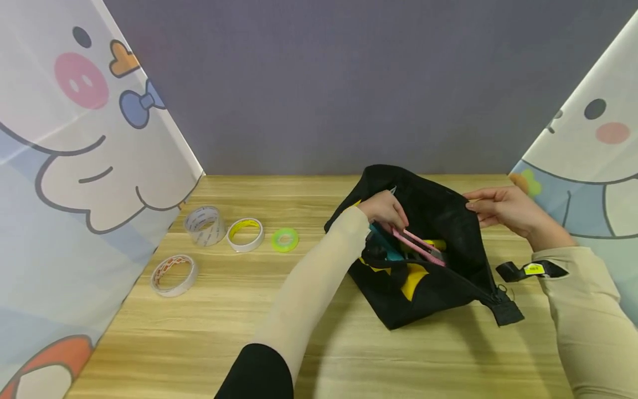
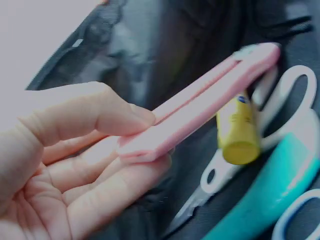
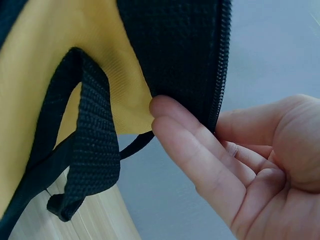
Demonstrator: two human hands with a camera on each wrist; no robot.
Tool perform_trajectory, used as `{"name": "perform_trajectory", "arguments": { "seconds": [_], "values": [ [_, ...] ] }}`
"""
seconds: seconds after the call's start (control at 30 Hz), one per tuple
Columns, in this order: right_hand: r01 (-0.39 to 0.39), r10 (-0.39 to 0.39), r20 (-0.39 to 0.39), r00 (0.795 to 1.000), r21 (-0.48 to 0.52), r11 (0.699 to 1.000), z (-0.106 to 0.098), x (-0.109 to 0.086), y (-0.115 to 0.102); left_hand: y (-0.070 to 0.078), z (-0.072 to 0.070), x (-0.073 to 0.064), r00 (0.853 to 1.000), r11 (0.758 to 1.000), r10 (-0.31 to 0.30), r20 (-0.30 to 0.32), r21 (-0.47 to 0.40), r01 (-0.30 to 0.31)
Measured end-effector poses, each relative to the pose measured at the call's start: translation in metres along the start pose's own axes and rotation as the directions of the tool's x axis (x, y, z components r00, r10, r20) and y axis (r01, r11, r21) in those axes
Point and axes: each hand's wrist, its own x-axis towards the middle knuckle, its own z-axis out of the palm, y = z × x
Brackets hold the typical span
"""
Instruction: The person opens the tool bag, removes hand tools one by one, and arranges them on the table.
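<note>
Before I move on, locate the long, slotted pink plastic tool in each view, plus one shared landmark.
Head: the slotted pink plastic tool, right of centre, within the open black fabric bag.
Left wrist: the tool, centre, slanting up rightward, in the left hand.
Right wrist: not in it.
Shared landmark: the bag, visible in all three.

bag [image 1: 438, 293]: matt cloth | pink tool [image 2: 210, 105]: smooth plastic | table [image 1: 219, 332]: wood-grained

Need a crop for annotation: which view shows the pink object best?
Left wrist: the pink object shows large and nearly whole, one end pinched by the left hand. Head shows it small, partly covered by that hand. Right wrist doesn't show it.
</note>
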Motion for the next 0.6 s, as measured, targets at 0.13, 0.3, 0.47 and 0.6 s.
{"name": "perform_trajectory", "arguments": {
  "seconds": [0.13, 0.3, 0.47, 0.6],
  "values": [
    [-0.003, 0.003, -0.001, 1.0, -0.017, 1.0, 0.0, 0.001, 0.0, 0.009, -0.011, -0.006, 1.0, 0.999, 0.013, -0.022, -0.028, -0.014],
    [-0.012, 0.012, -0.005, 1.0, -0.043, 0.999, -0.001, 0.002, 0.0, 0.022, -0.024, -0.017, 0.998, 0.998, 0.055, -0.027, -0.021, -0.056],
    [-0.012, 0.012, 0.003, 1.0, -0.05, 0.999, -0.001, 0.003, 0.001, 0.029, -0.04, -0.028, 0.996, 0.997, 0.077, -0.053, -0.014, -0.078],
    [-0.017, 0.017, 0.001, 1.0, -0.054, 0.998, -0.001, 0.005, 0.001, 0.03, -0.056, -0.041, 0.991, 0.992, 0.117, -0.067, -0.048, -0.12]
  ]
}}
